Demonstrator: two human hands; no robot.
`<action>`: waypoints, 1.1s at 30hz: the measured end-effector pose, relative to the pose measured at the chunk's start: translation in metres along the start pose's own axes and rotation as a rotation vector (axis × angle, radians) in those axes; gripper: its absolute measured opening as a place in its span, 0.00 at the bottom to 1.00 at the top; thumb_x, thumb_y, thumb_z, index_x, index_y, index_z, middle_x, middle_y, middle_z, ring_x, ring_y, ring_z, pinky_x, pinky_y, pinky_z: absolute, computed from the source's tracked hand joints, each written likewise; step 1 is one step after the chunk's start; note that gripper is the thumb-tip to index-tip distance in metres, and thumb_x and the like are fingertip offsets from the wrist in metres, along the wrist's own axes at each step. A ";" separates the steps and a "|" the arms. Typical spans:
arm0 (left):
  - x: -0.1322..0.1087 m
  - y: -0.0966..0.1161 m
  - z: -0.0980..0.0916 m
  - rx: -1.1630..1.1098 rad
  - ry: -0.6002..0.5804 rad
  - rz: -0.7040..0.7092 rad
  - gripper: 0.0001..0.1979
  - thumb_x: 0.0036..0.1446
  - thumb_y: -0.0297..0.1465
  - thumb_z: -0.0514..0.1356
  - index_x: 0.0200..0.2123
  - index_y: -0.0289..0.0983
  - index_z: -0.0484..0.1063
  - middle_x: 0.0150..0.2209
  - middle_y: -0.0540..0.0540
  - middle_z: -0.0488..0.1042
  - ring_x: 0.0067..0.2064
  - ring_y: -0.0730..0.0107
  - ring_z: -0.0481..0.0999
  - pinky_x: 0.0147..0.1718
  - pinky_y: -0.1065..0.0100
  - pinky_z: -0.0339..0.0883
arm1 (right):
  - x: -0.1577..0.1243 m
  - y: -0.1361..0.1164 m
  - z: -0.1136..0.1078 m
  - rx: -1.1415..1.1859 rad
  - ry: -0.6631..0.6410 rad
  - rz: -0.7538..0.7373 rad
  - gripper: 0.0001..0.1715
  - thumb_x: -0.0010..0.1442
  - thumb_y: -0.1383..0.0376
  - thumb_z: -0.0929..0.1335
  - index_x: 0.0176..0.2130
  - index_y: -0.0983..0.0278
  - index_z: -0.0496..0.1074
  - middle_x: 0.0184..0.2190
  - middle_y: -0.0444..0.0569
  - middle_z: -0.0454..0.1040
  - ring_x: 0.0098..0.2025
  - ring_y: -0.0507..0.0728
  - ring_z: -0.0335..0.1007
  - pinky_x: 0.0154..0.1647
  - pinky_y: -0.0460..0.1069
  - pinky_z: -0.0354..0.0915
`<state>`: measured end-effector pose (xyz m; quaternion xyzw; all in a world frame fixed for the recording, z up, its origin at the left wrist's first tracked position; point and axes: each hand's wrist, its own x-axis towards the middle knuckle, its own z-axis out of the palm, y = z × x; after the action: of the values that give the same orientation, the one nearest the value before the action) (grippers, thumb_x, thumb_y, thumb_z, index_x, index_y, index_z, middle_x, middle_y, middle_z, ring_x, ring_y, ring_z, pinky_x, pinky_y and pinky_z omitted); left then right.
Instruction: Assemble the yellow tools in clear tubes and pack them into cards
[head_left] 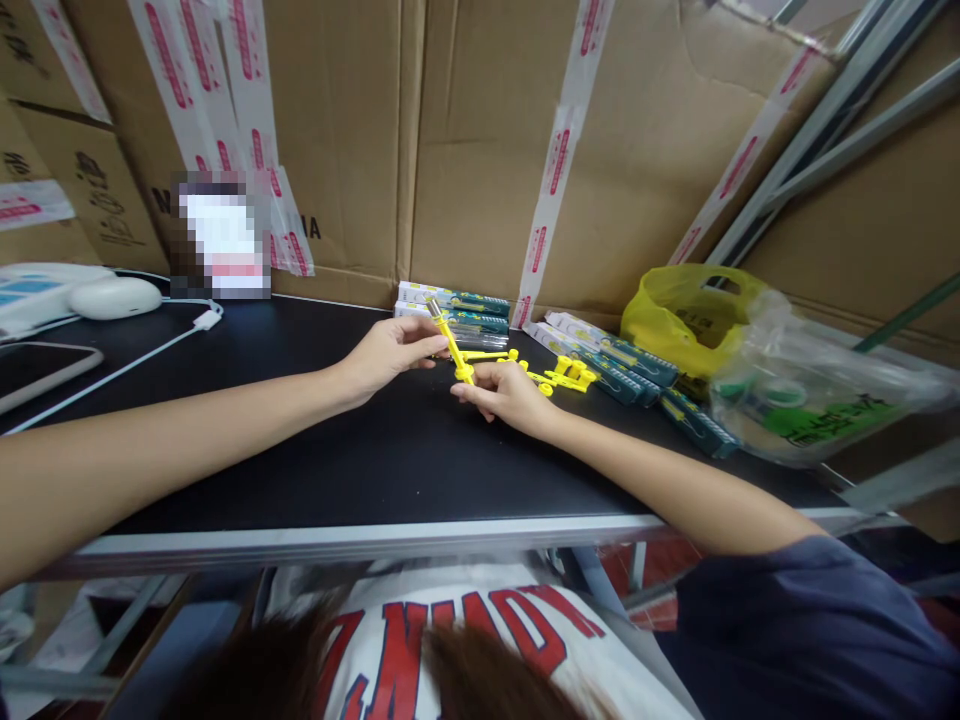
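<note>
My left hand (390,352) pinches the upper part of a yellow tool with a metal tip (450,345), held tilted above the black table (315,440). My right hand (506,392) is closed on the tool's lower end, where a yellow plastic frame of small parts (559,375) branches off to the right. Both hands meet at the middle of the table, near its far side.
Green and white packaged boxes (457,305) lie stacked behind the hands, more of these boxes (622,365) to the right. A yellow plastic bag (686,315) and a clear bag (817,390) sit at right. A white device (112,297), cable and tablet (37,370) are at left. Cardboard boxes (465,140) wall the back.
</note>
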<state>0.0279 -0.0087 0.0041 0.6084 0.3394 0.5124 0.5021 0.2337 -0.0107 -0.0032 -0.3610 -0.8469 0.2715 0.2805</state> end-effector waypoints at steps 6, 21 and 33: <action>-0.001 0.007 0.002 -0.121 0.043 0.005 0.13 0.55 0.33 0.64 0.40 0.35 0.67 0.37 0.45 0.80 0.36 0.71 0.80 0.40 0.66 0.74 | 0.001 0.000 0.000 0.009 -0.040 -0.027 0.26 0.57 0.46 0.67 0.25 0.66 0.67 0.15 0.39 0.64 0.16 0.46 0.57 0.21 0.43 0.53; -0.006 0.011 0.004 0.022 0.083 0.048 0.22 0.58 0.37 0.60 0.54 0.38 0.64 0.27 0.52 0.72 0.25 0.73 0.76 0.24 0.72 0.73 | 0.001 -0.002 -0.003 -0.189 -0.123 -0.112 0.21 0.62 0.53 0.65 0.30 0.68 0.73 0.22 0.43 0.69 0.24 0.48 0.59 0.27 0.44 0.53; -0.006 -0.004 0.003 0.145 0.011 0.074 0.24 0.56 0.40 0.61 0.53 0.37 0.62 0.26 0.52 0.72 0.23 0.74 0.75 0.22 0.73 0.70 | 0.054 0.035 -0.060 -1.026 -0.027 -0.135 0.11 0.61 0.68 0.66 0.44 0.65 0.72 0.43 0.54 0.73 0.44 0.58 0.67 0.37 0.48 0.58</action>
<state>0.0300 -0.0140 -0.0010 0.6525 0.3556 0.5080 0.4356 0.2583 0.0666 0.0300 -0.3931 -0.8960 -0.1929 0.0736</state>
